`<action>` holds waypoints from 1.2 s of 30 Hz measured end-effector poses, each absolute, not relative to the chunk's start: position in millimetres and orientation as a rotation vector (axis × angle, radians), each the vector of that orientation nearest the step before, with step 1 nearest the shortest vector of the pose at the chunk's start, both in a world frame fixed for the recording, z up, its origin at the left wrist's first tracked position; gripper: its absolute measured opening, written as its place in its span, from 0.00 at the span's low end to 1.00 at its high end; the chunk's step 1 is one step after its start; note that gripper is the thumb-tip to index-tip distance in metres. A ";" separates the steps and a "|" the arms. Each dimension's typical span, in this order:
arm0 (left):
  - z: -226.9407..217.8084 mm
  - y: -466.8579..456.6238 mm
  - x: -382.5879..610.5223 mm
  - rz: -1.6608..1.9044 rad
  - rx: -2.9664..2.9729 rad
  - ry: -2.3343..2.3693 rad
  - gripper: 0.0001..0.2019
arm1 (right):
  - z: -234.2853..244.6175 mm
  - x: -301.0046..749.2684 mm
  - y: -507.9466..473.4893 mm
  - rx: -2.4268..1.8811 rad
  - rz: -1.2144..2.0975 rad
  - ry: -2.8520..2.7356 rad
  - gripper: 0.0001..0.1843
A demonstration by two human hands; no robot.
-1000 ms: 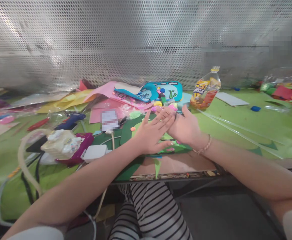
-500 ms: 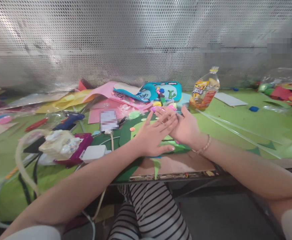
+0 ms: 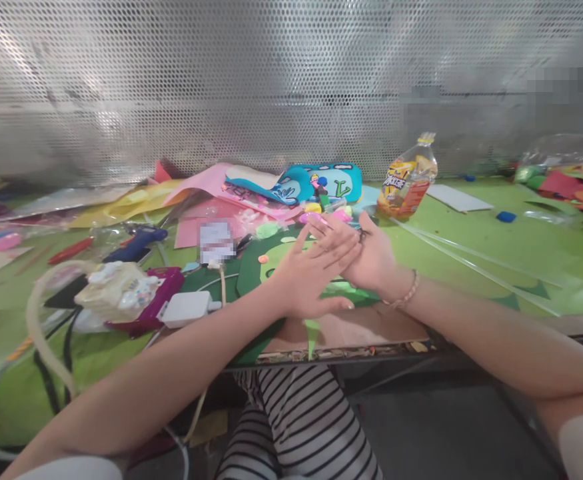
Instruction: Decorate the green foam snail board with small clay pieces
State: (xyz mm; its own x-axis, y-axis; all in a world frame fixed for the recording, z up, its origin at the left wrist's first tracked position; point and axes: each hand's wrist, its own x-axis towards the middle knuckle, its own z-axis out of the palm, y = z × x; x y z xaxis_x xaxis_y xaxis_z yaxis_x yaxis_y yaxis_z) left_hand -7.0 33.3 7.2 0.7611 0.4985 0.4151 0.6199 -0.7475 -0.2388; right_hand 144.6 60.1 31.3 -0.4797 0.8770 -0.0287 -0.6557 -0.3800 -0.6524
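My left hand is held above the table with its fingers stretched out flat, laid across the palm of my right hand. My right hand is turned palm up, fingers spread, with a bead bracelet at the wrist. Neither hand holds anything. Beneath them lies a dark green foam sheet with lighter green cut-outs on it, resting on a brown board at the table's front edge.
On the green table stand a plastic bottle, a blue foam craft piece, pink and yellow sheets, a blue glue gun, a white charger and a pink-and-cream toy. A perforated metal wall backs the table.
My left hand has slid a little to the right across my right palm, and both hands have shifted slightly right. Nothing on the table has moved.
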 end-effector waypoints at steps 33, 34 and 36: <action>-1.2 39.2 -0.7 -0.753 -2.766 -0.988 0.32 | 34.7 139.8 56.6 -0.586 1.978 -0.795 0.35; -1.0 39.9 -0.5 -0.830 -2.756 -0.992 0.31 | 32.5 140.6 58.0 -0.587 1.989 -0.810 0.35; -0.2 41.7 -0.9 -1.023 -2.710 -1.021 0.26 | 28.0 141.9 60.2 -0.592 2.021 -0.826 0.35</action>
State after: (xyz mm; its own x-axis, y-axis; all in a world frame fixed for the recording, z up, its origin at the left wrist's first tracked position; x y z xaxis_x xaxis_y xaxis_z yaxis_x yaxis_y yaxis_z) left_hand -0.9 41.7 -0.2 0.5574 0.5626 0.6105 0.6095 -0.7766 0.1592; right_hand 141.9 60.2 28.0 -0.5252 0.8449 -0.1016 -0.5318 -0.4190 -0.7360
